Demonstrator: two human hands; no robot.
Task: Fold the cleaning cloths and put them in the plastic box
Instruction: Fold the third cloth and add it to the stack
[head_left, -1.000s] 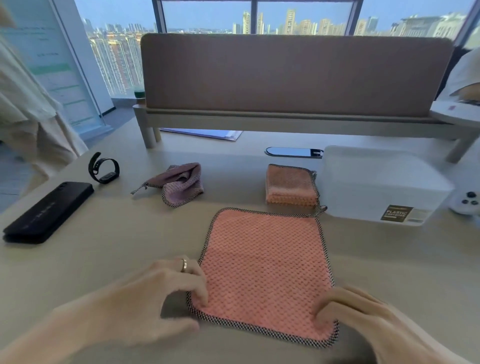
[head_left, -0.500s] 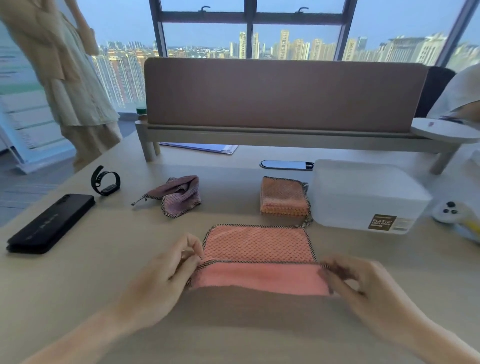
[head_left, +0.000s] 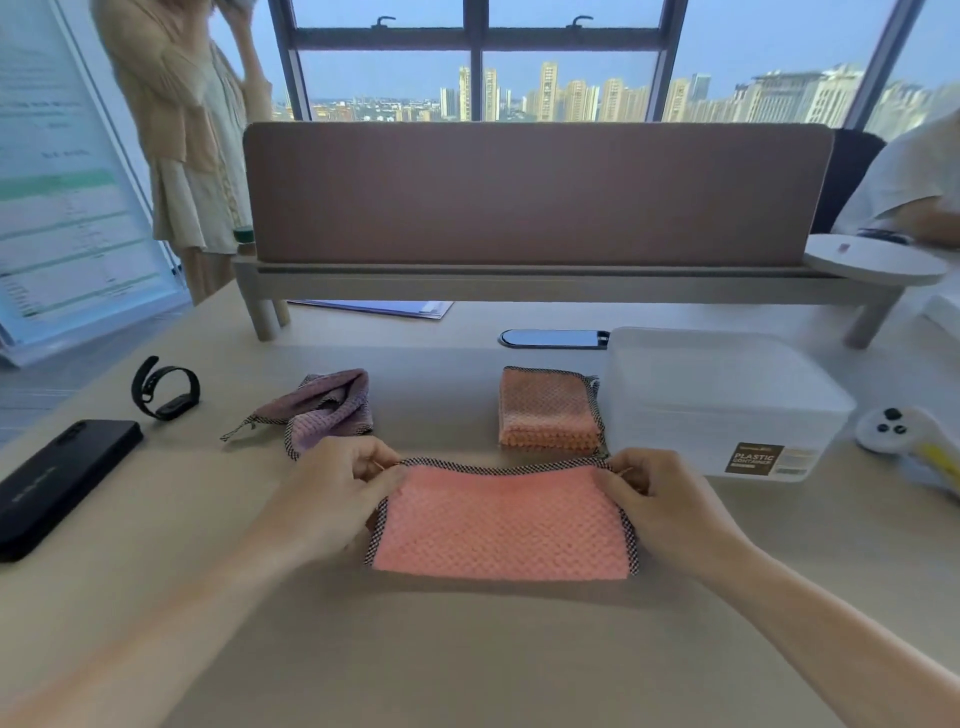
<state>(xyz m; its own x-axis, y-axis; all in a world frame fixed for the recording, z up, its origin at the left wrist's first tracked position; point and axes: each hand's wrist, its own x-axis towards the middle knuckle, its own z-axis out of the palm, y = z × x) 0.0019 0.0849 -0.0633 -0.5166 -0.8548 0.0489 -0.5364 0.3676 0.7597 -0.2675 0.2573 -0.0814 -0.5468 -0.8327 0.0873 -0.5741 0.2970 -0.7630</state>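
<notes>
A pink cleaning cloth (head_left: 501, 522) with a checked border lies folded in half on the table in front of me. My left hand (head_left: 337, 488) pinches its far left corner and my right hand (head_left: 657, 499) pinches its far right corner. Behind it sits an orange cloth (head_left: 548, 410), folded into a small stack. A crumpled purple cloth (head_left: 324, 408) lies to the left. The white plastic box (head_left: 722, 400) with its lid on stands at the right, next to the orange cloth.
A black phone (head_left: 57, 483) and a black wristband (head_left: 163, 389) lie at the left. A white controller (head_left: 904, 431) sits right of the box. A brown desk divider (head_left: 535, 192) runs across the back. One person stands at the far left, another sits at the far right.
The pink cloth lay flat; both hands lifted its near edge and carried it to the far edge, folding it in half. The view has tilted upward.
</notes>
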